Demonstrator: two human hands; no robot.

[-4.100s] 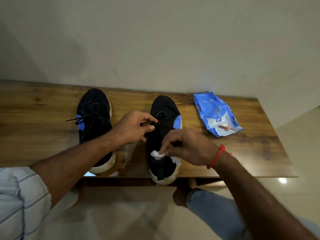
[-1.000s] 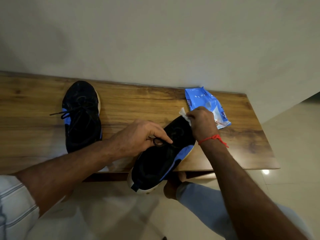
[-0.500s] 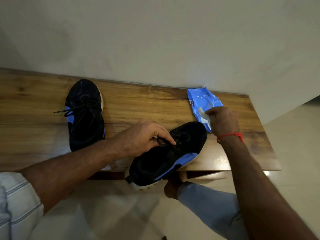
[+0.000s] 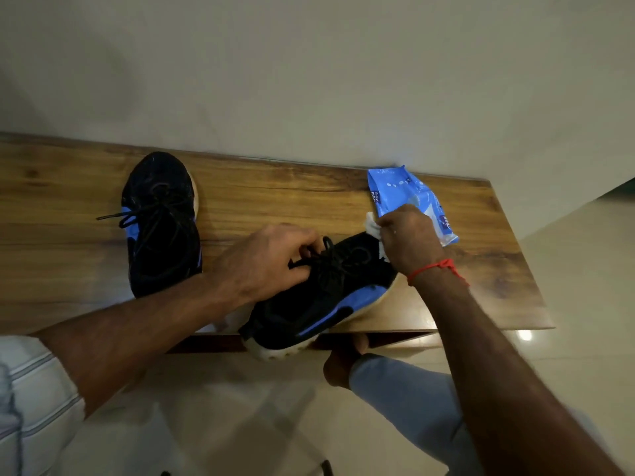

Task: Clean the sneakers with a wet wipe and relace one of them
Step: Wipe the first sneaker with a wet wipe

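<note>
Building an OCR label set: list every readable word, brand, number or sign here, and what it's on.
Blue wipes pack, dark patch at its left edge: small white print, too blurred to read.
Same pack, lower right corner: a few white letters, cut off and blurred, not readable.
Both sneakers: no text seen.

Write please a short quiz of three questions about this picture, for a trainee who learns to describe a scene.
1. True or false: the wet wipe is held in the left hand.
2. Which sneaker has its heel past the front edge of the wooden table? A) the left sneaker B) the right sneaker C) both
3. Fill in: the blue wipes pack lies at the far right of the table, partly behind the ____ hand.

Key
1. False: the right hand holds it against the toe of the right sneaker, while the left hand pinches that sneaker's laces.
2. B
3. right
</note>
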